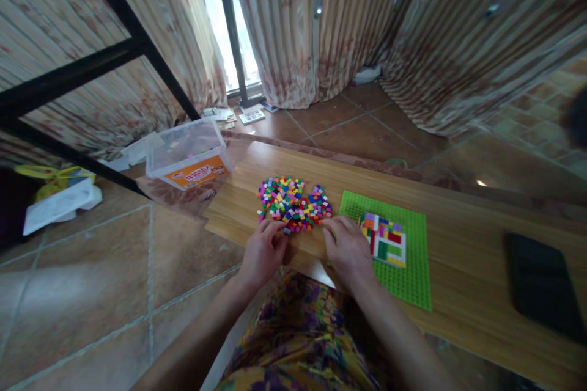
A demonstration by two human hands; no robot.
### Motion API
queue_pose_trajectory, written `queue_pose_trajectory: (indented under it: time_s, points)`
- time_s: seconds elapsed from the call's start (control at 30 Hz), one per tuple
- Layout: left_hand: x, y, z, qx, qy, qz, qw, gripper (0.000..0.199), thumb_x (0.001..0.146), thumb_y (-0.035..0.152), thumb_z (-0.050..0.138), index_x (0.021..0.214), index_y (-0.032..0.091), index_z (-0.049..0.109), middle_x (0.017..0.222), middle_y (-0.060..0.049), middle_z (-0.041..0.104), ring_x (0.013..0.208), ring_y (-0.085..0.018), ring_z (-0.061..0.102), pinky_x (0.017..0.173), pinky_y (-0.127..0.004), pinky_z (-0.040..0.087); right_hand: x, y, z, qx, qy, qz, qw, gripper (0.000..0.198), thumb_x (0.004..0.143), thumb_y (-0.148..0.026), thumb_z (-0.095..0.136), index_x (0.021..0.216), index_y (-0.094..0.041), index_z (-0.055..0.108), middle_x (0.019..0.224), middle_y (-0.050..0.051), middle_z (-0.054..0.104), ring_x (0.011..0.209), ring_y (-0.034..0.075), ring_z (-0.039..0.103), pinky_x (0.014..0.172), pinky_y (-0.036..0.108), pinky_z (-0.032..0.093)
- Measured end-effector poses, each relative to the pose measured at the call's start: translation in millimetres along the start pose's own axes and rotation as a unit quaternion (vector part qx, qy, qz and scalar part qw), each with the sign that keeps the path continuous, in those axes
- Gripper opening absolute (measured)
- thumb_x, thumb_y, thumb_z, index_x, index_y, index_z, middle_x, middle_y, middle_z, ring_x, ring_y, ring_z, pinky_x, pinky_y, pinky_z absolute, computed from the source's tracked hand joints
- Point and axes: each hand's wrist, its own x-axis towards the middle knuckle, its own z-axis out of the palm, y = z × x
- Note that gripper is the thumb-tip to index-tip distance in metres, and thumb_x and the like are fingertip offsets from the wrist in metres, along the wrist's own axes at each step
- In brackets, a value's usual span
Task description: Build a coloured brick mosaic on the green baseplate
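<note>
A heap of small toy building bricks [282,192] in many colours lies spread on the wooden bench. My left hand [265,250] is at the near edge of the heap, fingers curled and thumb close to the forefinger beside a few loose bricks. To the right, my right hand [347,250] rests over the left edge of a green baseplate [415,287], fingers bent in and fingertips towards the heap. Anything between the fingertips of either hand is too small to make out. On the baseplate sits a multicoloured block of joined bricks [385,241], partly behind my right hand.
A clear plastic box [188,153] with an orange label stands past the bench's left end. A dark flat device [545,281] lies on the bench at the right. Curtains [284,36], a black metal frame [137,40] and papers [252,116] on the tiled floor are beyond.
</note>
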Motion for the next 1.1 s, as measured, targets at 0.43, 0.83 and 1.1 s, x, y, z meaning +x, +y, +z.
queue_pose_trajectory:
  time_s: [0.43, 0.83, 1.1]
  points:
    - [7, -2, 7, 0.078, -0.024, 0.003, 0.997, 0.004, 0.087, 0.02, 0.056, 0.09, 0.021, 0.059, 0.091, -0.003, 0.064, 0.082, -0.017, 0.062, 0.071, -0.027, 0.048, 9, 1, 17, -0.082, -0.03, 0.01, 0.996, 0.016, 0.09, -0.016, 0.048, 0.081, -0.02, 0.061, 0.083, 0.008, 0.062, 0.083, 0.022, 0.056, 0.075, 0.033, 0.042]
    - [8, 0, 11, 0.021, -0.004, 0.037, 0.999, 0.004, 0.087, 0.018, 0.054, 0.089, 0.019, 0.058, 0.083, -0.001, 0.062, 0.071, -0.014, 0.059, 0.064, -0.024, 0.045, -13, -6, -32, 0.18, 0.051, 0.159, 0.969, 0.014, 0.085, -0.03, 0.06, 0.083, -0.02, 0.07, 0.078, 0.002, 0.072, 0.068, 0.015, 0.066, 0.064, 0.025, 0.05]
    - [13, -1, 17, -0.01, 0.006, 0.087, 0.996, 0.006, 0.09, 0.02, 0.056, 0.092, 0.019, 0.061, 0.09, -0.003, 0.065, 0.08, -0.014, 0.062, 0.071, -0.024, 0.048, -18, 48, -73, 0.157, 0.143, 0.232, 0.949, 0.017, 0.081, -0.034, 0.064, 0.087, -0.019, 0.071, 0.085, 0.005, 0.072, 0.074, 0.018, 0.067, 0.069, 0.03, 0.054]
